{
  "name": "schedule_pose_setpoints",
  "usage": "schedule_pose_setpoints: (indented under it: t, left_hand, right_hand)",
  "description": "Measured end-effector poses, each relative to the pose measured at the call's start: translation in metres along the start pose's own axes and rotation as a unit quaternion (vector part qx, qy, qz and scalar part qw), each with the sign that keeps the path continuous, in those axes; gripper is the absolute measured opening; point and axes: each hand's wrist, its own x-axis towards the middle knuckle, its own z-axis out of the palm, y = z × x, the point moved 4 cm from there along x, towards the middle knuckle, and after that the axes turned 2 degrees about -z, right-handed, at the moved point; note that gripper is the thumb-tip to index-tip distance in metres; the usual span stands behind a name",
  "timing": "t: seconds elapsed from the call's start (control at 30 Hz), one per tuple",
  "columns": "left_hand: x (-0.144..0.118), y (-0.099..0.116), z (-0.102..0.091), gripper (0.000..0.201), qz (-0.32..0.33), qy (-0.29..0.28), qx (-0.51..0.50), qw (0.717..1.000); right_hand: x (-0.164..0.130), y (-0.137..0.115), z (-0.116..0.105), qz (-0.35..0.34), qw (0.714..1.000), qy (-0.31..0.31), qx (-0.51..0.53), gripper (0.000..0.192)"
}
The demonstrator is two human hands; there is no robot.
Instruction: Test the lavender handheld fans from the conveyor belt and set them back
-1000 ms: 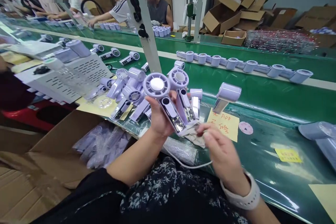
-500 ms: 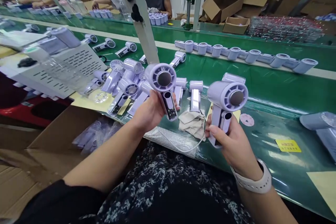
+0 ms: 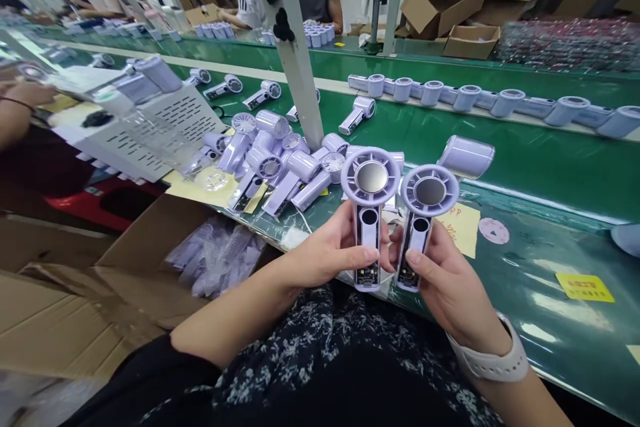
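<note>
Two lavender handheld fans are held upright side by side above the bench edge. My left hand point(image 3: 345, 247) is closed round the handle of the left fan point(image 3: 371, 177), thumb across its front. The right fan point(image 3: 430, 191) stands in the grip of my right hand point(image 3: 445, 270), thumb on the handle. Both round heads face me, and circuit parts show in the open lower handles. Left of them lies a heap of lavender fans point(image 3: 270, 163). Behind the right fan is another fan point(image 3: 466, 157), its lower part hidden.
Across the green belt point(image 3: 505, 143) runs a row of fans point(image 3: 470, 99). A metal post point(image 3: 303, 73) rises behind the heap, beside a slotted white box point(image 3: 165, 137). Below left, a carton point(image 3: 145, 233) contains plastic-wrapped pieces. A yellow label point(image 3: 585, 287) lies at right. Co-workers sit opposite.
My hands have brought the two fans together, the left one moving right, and both now face me more squarely. The view has shifted left, and another person's arm shows at the left edge.
</note>
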Motion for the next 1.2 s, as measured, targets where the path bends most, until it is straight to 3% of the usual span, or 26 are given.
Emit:
schedule_pose_setpoints:
  t: [0.2,0.33,0.5,0.73,0.93,1.2]
  left_hand:
    - [0.000,-0.008,-0.004,0.030,-0.007,0.021,-0.015,1.000]
    - [0.003,-0.009,-0.007,0.033,-0.008,0.048,-0.038,0.998]
    - [0.006,-0.007,-0.008,0.034,-0.013,0.038,-0.038,0.998]
    - [0.011,-0.020,-0.022,0.038,-0.030,0.136,-0.047,0.989]
    - [0.009,-0.010,-0.021,0.042,-0.015,0.049,0.033,0.998]
    - [0.009,-0.013,-0.028,0.045,0.005,0.064,0.077,0.995]
  right_hand:
    - [0.007,0.015,0.000,0.053,0.998,0.009,0.039,0.031]
    - [0.007,0.016,0.001,0.039,0.998,0.008,0.037,0.029]
    - [0.007,0.013,-0.003,0.023,1.000,0.000,0.013,0.030]
    - [0.005,0.015,-0.011,0.003,0.999,0.033,-0.021,0.020]
    - [0.004,0.013,-0.006,0.012,0.999,-0.034,-0.039,0.024]
    - [0.005,0.008,-0.005,-0.002,1.000,-0.009,-0.020,0.029]
